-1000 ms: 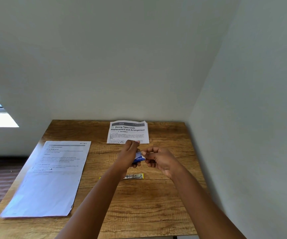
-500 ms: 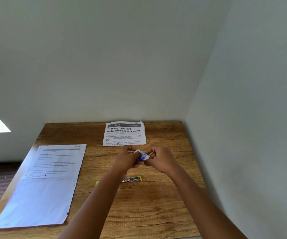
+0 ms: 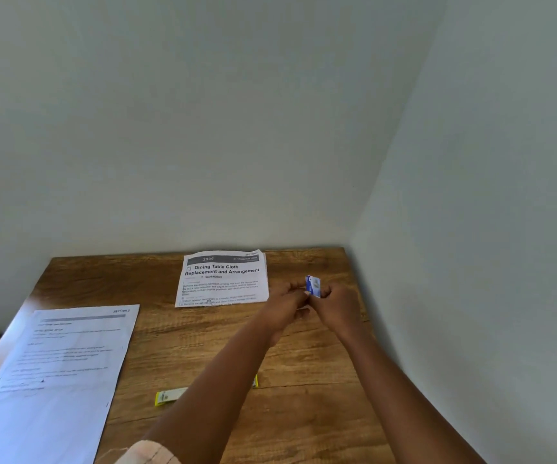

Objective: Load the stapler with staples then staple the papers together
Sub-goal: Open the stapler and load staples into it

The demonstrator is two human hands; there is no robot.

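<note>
Both hands meet above the wooden table (image 3: 303, 413) near its far right corner. My right hand (image 3: 340, 304) pinches a small blue and white staple box (image 3: 313, 286), held upright. My left hand (image 3: 287, 304) touches the box's lower edge with curled fingers. The yellow stapler (image 3: 168, 396) lies open on the table, mostly hidden under my left forearm. A large printed sheet (image 3: 56, 373) lies at the left. A smaller sheet titled "Dining Table Cloth Replacement and Arrangement" (image 3: 223, 279) lies at the back.
White walls close off the table at the back and along the right side. The large sheet overhangs the table's left edge.
Both hands moved right and farther from me with the staple box, which now stands upright. The view shifted, so the table sits lower left in the frame.
</note>
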